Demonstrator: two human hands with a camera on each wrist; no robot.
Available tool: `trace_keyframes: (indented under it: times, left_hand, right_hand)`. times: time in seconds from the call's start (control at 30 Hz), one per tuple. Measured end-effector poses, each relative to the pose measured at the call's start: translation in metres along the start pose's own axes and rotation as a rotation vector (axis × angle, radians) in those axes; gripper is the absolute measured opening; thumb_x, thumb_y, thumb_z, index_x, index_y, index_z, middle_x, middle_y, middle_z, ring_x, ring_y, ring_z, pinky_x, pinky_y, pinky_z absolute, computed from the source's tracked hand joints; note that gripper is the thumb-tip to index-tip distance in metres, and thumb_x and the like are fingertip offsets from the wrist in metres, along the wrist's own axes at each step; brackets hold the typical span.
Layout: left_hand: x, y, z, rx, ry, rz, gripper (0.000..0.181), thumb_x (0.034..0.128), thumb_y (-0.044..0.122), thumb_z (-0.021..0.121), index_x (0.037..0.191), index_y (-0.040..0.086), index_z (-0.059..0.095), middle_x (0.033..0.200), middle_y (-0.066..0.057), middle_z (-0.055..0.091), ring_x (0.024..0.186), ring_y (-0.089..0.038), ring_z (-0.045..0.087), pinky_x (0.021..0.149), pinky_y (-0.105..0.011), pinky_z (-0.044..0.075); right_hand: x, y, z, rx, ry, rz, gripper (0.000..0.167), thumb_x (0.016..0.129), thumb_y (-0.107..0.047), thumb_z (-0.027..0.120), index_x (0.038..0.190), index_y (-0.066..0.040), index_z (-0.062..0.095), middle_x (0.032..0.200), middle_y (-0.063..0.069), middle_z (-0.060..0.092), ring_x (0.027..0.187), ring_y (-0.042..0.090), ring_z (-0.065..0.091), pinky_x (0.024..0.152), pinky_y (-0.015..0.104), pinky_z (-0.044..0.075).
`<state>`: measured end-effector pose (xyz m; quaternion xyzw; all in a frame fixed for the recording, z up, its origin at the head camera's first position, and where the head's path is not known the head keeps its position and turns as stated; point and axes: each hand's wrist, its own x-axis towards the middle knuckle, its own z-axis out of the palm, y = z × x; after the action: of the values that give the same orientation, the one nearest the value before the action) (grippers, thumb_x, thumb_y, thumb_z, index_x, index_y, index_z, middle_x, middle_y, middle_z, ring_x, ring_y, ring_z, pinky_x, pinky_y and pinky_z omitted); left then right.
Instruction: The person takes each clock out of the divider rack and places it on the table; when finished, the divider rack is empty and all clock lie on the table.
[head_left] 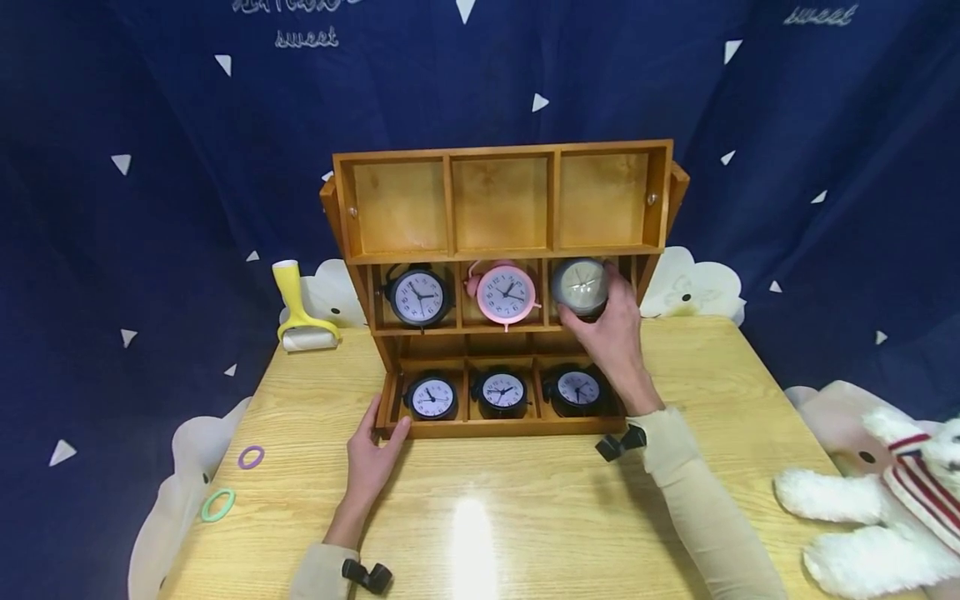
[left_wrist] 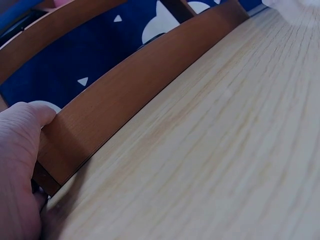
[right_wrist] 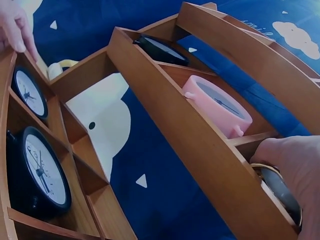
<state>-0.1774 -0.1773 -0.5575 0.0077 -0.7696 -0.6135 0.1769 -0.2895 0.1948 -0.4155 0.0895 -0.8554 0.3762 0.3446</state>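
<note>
My right hand (head_left: 613,333) grips a round clock (head_left: 583,286) with a shiny face and dark rim at the right compartment of the middle tier. The palm partly covers it in the right wrist view. A pink alarm clock (head_left: 506,294) and a black alarm clock (head_left: 419,297) stand in the neighbouring compartments. My left hand (head_left: 371,458) holds the front left corner of the tiered wooden shelf (head_left: 502,428), thumb over the rim. Black clocks fill the bottom tier: left (head_left: 432,398), middle (head_left: 502,392), right (head_left: 576,390).
The top tier (head_left: 500,255) has three bare compartments. A yellow lint roller (head_left: 296,308) stands left of the shelf. A purple ring (head_left: 251,457) and green ring (head_left: 218,505) lie on the table (head_left: 555,508). A white plush toy (head_left: 862,517) is at right.
</note>
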Motion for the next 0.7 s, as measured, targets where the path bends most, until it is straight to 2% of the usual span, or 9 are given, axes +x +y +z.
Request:
trace_keyframes:
  times: [0.27,0.47,0.7]
  left_hand:
    - [0.006,-0.03,0.004,0.012,0.011,-0.01,0.07,0.0954,0.012,0.078,0.156,-0.001,0.045,0.151,-0.025,0.053,0.134,-0.038,0.056,0.109,-0.022,0.045]
    - [0.007,-0.032,0.003,-0.005,-0.004,-0.021,0.073,0.0955,0.018,0.079,0.157,0.001,0.044,0.154,-0.023,0.052,0.137,-0.036,0.055,0.107,-0.013,0.043]
    - [0.006,-0.032,0.002,-0.004,0.007,-0.016,0.073,0.0947,0.017,0.08,0.156,0.001,0.045,0.151,-0.023,0.054,0.134,-0.035,0.056,0.102,-0.007,0.043]
  right_hand:
    - [0.0,0.002,0.002,0.02,0.037,-0.018,0.09,0.077,-0.028,0.091,0.15,0.001,0.046,0.14,0.028,0.056,0.128,0.043,0.055,0.106,0.061,0.049]
    - [-0.001,0.001,0.001,0.045,0.072,-0.029,0.091,0.075,-0.03,0.091,0.149,0.001,0.048,0.137,0.027,0.058,0.124,0.041,0.057,0.102,0.06,0.052]
    - [-0.005,-0.004,-0.003,0.082,0.114,-0.047,0.092,0.074,-0.029,0.091,0.15,0.001,0.049,0.137,0.025,0.059,0.125,0.038,0.057,0.104,0.057,0.051]
